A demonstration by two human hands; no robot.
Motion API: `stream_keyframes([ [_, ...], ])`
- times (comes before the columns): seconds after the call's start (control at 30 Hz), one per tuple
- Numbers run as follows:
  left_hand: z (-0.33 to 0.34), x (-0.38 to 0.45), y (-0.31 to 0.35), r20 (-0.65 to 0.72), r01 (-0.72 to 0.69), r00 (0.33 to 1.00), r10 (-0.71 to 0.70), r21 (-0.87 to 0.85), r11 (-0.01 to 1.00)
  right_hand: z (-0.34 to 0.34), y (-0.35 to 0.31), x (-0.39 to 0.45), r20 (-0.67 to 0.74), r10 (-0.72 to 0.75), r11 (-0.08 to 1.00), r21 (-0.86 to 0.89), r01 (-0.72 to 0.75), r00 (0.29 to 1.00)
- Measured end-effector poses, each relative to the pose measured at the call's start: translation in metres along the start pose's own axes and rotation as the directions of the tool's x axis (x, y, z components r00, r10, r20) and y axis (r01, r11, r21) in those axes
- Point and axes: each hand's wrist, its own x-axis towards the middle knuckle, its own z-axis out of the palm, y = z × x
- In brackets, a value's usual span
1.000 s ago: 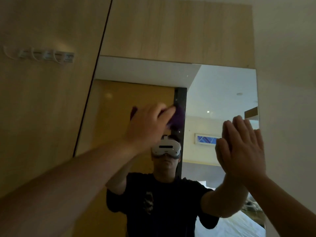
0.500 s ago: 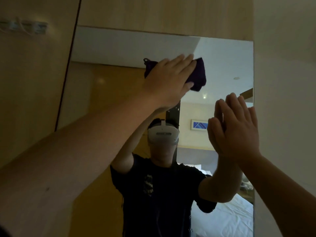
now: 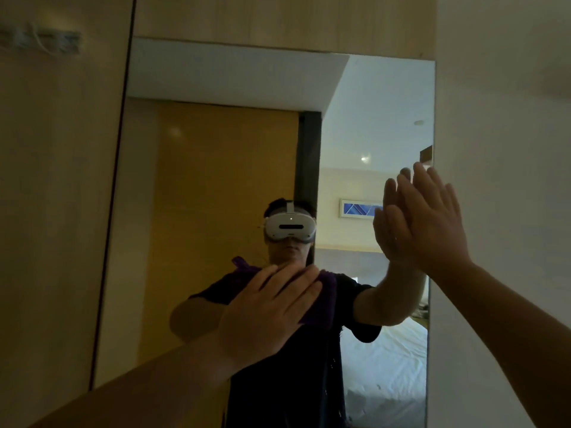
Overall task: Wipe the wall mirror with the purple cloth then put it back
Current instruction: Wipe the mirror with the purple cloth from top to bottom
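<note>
Backdrop: smooth pale wood-grain panels [image 3: 55, 211] to the left and above.
Glass: tall rectangular glossy frameless wall mirror [image 3: 216, 168].
Right: right hand [image 3: 429, 223] raised upright, fingers straight, grip released, palm flat at mirror's right edge.
Left: left hand [image 3: 265, 316] outstretched, fingers extended, grip unclenched, pressing soft rumpled purple cloth [image 3: 324, 304] against glass.
Cloth: mid-mirror, under left palm.

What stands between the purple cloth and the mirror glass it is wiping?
Nothing visible: the left hand presses the purple cloth flat against the mirror. The right hand lies flat on the glass near its right edge, covering that patch.
</note>
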Motion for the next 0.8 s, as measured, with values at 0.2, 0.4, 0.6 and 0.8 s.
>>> stream_keyframes([
  [0.2,-0.009,0.059,-0.031,-0.235,0.044,0.97,-0.067,-0.1,0.994,0.013,0.012,-0.006,0.086,0.066,0.994,-0.088,-0.059,0.994],
  [0.4,-0.05,0.235,-0.115,-0.359,0.278,0.88,-0.311,-0.14,0.95,0.023,0.021,-0.008,0.066,0.047,0.995,-0.089,-0.041,0.997],
  [0.6,-0.06,0.344,-0.143,-0.155,0.342,0.924,-0.35,-0.072,0.937,0.027,0.025,-0.008,0.044,0.026,0.997,-0.071,-0.023,0.999],
  [0.8,-0.034,0.315,-0.126,-0.162,0.257,0.953,-0.255,-0.008,0.966,0.026,0.025,-0.008,-0.008,-0.008,0.998,-0.055,0.007,1.0],
])
